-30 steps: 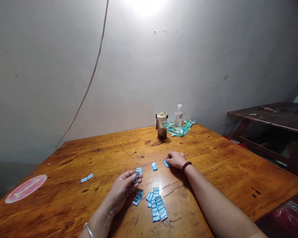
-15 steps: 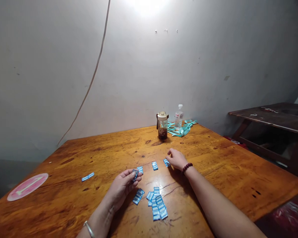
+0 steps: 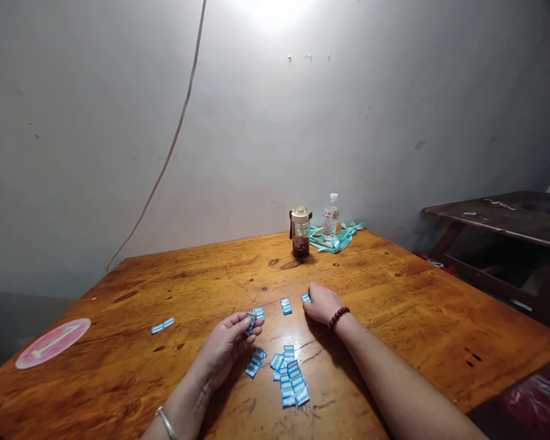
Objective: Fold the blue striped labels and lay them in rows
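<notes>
My left hand [image 3: 236, 333] pinches a small blue-edged strip [image 3: 250, 322] between thumb and fingers. Just behind its fingertips, a blue-and-white striped strip [image 3: 258, 313] lies on the table. My right hand [image 3: 323, 304] is closed, knuckles up, its curled fingers at a small blue-and-white strip [image 3: 306, 297] that it partly covers. Between the two hands lies another striped strip [image 3: 286, 306]. Nearer me is a loose overlapping pile of strips [image 3: 291, 379], with a smaller cluster [image 3: 255, 363] to its left. One narrow strip [image 3: 162, 326] lies apart at the left.
The wooden table [image 3: 201, 275] meets a grey wall [image 3: 238, 153]. Towards its back stand a lidded cup [image 3: 300, 235] with dark contents and a clear water bottle [image 3: 331, 220] among turquoise ribbons [image 3: 341, 241]. A pink round marking [image 3: 52, 343] is at left; a dark bench [image 3: 499, 214] stands at right.
My right hand has lowered and curled in closer around the strip at its fingers, covering more of it. My left hand keeps its pinch, almost unmoved.
</notes>
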Demonstrator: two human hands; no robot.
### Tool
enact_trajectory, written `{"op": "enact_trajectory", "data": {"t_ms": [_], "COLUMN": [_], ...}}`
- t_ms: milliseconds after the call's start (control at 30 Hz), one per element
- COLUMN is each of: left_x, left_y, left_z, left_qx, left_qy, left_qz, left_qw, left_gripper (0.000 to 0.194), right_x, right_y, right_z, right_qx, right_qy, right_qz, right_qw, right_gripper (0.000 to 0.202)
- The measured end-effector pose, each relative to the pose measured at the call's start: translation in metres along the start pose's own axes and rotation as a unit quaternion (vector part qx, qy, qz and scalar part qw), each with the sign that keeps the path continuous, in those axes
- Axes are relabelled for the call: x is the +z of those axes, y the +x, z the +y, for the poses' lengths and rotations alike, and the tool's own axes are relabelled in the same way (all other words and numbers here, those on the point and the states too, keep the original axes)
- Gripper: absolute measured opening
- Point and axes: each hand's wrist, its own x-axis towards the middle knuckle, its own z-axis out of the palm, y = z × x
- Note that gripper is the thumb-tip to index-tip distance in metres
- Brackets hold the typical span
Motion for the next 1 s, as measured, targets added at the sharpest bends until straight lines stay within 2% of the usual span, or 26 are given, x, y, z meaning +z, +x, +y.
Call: {"op": "enact_trajectory", "data": {"t_ms": [367,633,900,1000], "left_x": [-0.001,-0.002,-0.001,-0.001], "left_y": [0.000,0.001,0.001,0.002], "left_z": [0.001,-0.001,-0.001,0.000], "left_qx": [0.003,0.003,-0.005,-0.004], "left_qy": [-0.003,0.003,0.017,0.017], "left_qz": [0.000,0.002,0.005,0.007], "left_qw": [1.000,1.000,1.000,1.000], "left_gripper": [0.015,0.015,0.016,0.016], "right_x": [-0.005,0.007,0.012,0.009], "right_y": [0.012,0.017,0.020,0.023], "right_z": [0.015,0.004,0.005,0.008], "right_qx": [0.022,-0.007,-0.012,-0.004], "right_qy": [0.030,0.037,0.041,0.049], "right_qz": [0.026,0.039,0.049,0.046], "right_qw": [0.999,0.999,0.998,0.998], "right_gripper": [0.025,0.026,0.018,0.021]}}
